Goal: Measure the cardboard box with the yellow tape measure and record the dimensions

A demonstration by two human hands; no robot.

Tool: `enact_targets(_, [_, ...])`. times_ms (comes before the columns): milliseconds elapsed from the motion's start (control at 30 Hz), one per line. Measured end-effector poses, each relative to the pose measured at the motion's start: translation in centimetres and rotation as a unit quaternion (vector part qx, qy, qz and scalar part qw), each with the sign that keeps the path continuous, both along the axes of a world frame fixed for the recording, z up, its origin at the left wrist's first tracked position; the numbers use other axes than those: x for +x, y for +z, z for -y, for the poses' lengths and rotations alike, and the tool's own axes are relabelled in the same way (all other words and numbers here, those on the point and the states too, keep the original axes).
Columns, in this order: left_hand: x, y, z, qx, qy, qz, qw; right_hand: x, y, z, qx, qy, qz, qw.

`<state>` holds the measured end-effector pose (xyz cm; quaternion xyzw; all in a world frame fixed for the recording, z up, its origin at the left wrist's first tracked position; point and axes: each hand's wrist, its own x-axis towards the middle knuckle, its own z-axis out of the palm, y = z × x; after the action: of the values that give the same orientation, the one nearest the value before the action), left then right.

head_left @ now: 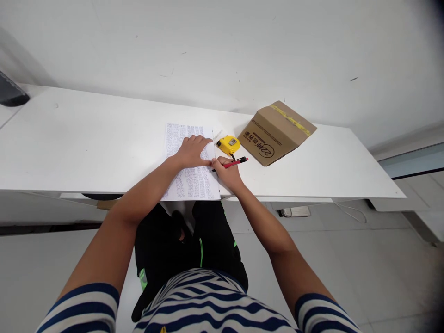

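A sheet of paper (pixel 194 185) covered in rows of handwriting lies at the front edge of the white table. My left hand (pixel 192 150) rests on it with the fingers spread. In my right hand (pixel 227 173) is a red and black pen (pixel 237 162), gripped between thumb and fingers. The pen's lower end meets the paper's right edge, close to my left thumb; the exact tip is hard to make out. Just beyond my right hand sits a yellow tape measure (pixel 229 144), beside a small clear strip that I cannot identify.
A brown cardboard box (pixel 274 134) with yellow tape stands tilted at the back right of the white table (pixel 104 143). The wall (pixel 208 55) runs along the table's rear. A dark object (pixel 12 91) is at the far left. A white cable (pixel 352 212) hangs below the right side.
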<state>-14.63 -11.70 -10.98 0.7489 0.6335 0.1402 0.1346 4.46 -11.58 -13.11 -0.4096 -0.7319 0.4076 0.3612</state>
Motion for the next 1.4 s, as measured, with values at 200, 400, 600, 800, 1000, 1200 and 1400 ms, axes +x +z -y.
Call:
enact_targets(200, [-0.1, -0.2, -0.1, 0.004, 0.001, -0.001, 1.0, 0.0, 0.0, -0.1, 0.0, 0.0, -0.015, 1.0])
enact_targets(400, [-0.2, -0.3, -0.2, 0.005, 0.0, -0.004, 1.0, -0.1, 0.1, -0.1, 0.008, -0.02, -0.045, 0.999])
enact_targets(600, [-0.3, -0.4, -0.2, 0.004, -0.004, -0.002, 1.0, -0.1, -0.1, -0.4, -0.015, -0.016, -0.028, 0.999])
enact_targets(800, [-0.4, -0.4, -0.1, 0.009, -0.003, -0.007, 1.0, -0.3, -0.7, -0.7, 0.001, -0.016, -0.036, 0.999])
enact_targets(1000, [-1.0, -0.5, -0.3, 0.052, 0.049, 0.07, 0.995, -1.2, -0.9, -1.1, 0.155, -0.076, 0.012, 0.985])
enact_targets(1200, [-1.5, 0.3, -0.3, 0.064, 0.09, 0.188, 0.976, -2.6, -0.9, -1.1, 0.19, -0.112, 0.183, 0.958])
enact_targets(1400, [-1.9, -0.4, -0.7, 0.048, 0.03, 0.051, 0.997, -1.9, 0.7, -3.6, 0.098, -0.281, 0.159, 0.942])
